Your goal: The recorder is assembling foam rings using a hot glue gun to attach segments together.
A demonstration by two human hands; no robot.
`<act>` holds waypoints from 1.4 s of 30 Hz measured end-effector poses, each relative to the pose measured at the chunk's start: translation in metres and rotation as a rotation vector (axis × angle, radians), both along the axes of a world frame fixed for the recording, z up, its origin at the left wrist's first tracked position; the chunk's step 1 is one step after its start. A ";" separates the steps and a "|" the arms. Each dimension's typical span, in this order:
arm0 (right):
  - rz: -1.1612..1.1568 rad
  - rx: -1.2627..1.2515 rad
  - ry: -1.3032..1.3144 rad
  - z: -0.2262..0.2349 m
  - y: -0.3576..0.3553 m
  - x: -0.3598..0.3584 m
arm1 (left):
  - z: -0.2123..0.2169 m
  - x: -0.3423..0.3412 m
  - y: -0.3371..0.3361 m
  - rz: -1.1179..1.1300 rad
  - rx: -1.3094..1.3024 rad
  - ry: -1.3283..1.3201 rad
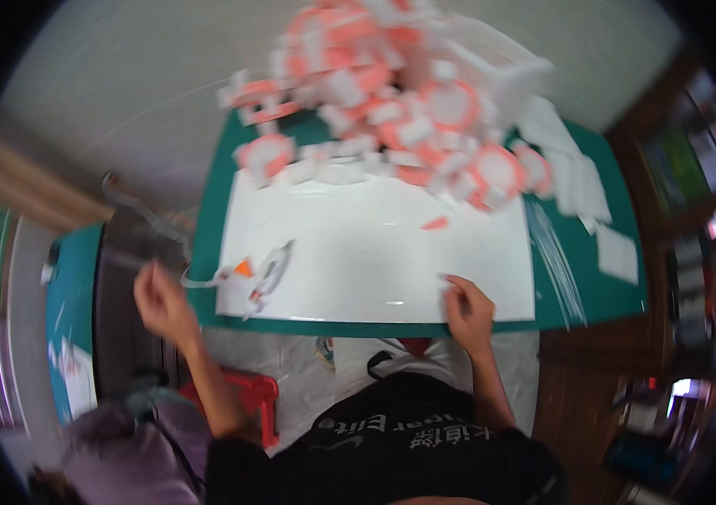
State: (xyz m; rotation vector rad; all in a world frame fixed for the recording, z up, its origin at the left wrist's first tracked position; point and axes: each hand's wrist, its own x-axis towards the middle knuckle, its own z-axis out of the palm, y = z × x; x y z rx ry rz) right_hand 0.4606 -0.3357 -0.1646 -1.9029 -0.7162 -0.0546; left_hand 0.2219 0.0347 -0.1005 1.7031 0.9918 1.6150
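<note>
My left hand [160, 303] is raised beyond the left edge of the green table [589, 316]. It is blurred, its fingers curled in; whatever they hold, if anything, is hidden. My right hand [469, 313] hovers at the front edge of a white board [358, 252], its index finger and thumb bent but apart, and I see nothing between them. On the board's left part lie a white, glue-gun-like tool [270, 276] and a small orange triangular piece [244, 268]. A coral scrap [435, 223] lies alone farther back, right of the board's middle.
Coral and white pieces [358, 76] are heaped at the back, beside a white plastic basket [501, 50]. Thin translucent sticks [556, 261] and white sheets [572, 172] lie right. A white cord [151, 220] hangs left. Below stand a red stool [263, 396] and purple fabric [135, 454].
</note>
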 end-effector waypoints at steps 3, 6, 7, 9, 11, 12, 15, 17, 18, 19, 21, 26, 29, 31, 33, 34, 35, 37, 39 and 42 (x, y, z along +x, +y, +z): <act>0.001 -0.011 -0.012 0.001 -0.004 -0.001 | -0.033 -0.007 -0.072 -0.021 0.032 0.025; 0.028 0.003 0.004 0.003 -0.004 -0.001 | -0.071 0.023 -0.137 -0.266 0.168 -0.035; 0.030 0.017 -0.023 0.004 -0.004 -0.001 | -0.077 0.032 -0.149 -0.321 0.245 0.080; 0.013 0.003 -0.023 0.005 -0.004 -0.002 | -0.083 0.050 -0.159 -0.430 0.356 0.175; -0.007 0.003 -0.029 0.005 -0.004 -0.002 | -0.085 0.065 -0.163 -0.695 0.281 0.388; -0.008 0.014 -0.021 0.005 -0.004 -0.003 | -0.085 0.071 -0.163 -0.730 0.312 0.384; -0.041 0.034 -0.023 0.004 -0.003 -0.004 | -0.085 0.083 -0.164 -0.746 0.242 0.423; -0.059 0.037 -0.036 0.004 -0.004 -0.004 | -0.086 0.085 -0.166 -0.740 0.277 0.331; -0.044 0.032 -0.022 0.004 -0.005 -0.004 | -0.087 0.086 -0.167 -0.750 0.252 0.368; -0.026 0.029 -0.008 0.004 -0.005 -0.005 | -0.089 0.086 -0.167 -0.737 0.289 0.378; -0.029 0.021 -0.010 0.004 -0.007 -0.004 | -0.091 0.084 -0.167 -0.738 0.326 0.388; -0.062 0.044 -0.027 0.003 -0.007 -0.005 | -0.092 0.082 -0.167 -0.743 0.314 0.448; -0.074 0.049 -0.009 -0.001 -0.006 -0.006 | -0.093 0.085 -0.168 -0.722 0.337 0.439; -0.038 0.055 -0.042 -0.004 -0.007 -0.005 | -0.096 0.086 -0.169 -0.720 0.351 0.441; -0.052 0.072 -0.086 -0.006 -0.010 -0.004 | -0.100 0.085 -0.169 -0.668 0.339 0.461; -0.009 0.084 -0.085 -0.008 -0.011 -0.004 | -0.102 0.084 -0.169 -0.669 0.310 0.496; 0.011 0.096 -0.075 -0.008 -0.011 -0.005 | -0.105 0.082 -0.169 -0.631 0.350 0.439; 0.037 0.081 -0.108 -0.009 -0.012 -0.004 | -0.110 0.079 -0.168 -0.552 0.377 0.426; 0.062 0.050 -0.147 -0.008 -0.014 -0.002 | -0.114 0.080 -0.168 -0.507 0.388 0.391; 0.092 0.080 -0.167 -0.007 -0.015 0.001 | -0.116 0.082 -0.170 -0.439 0.376 0.388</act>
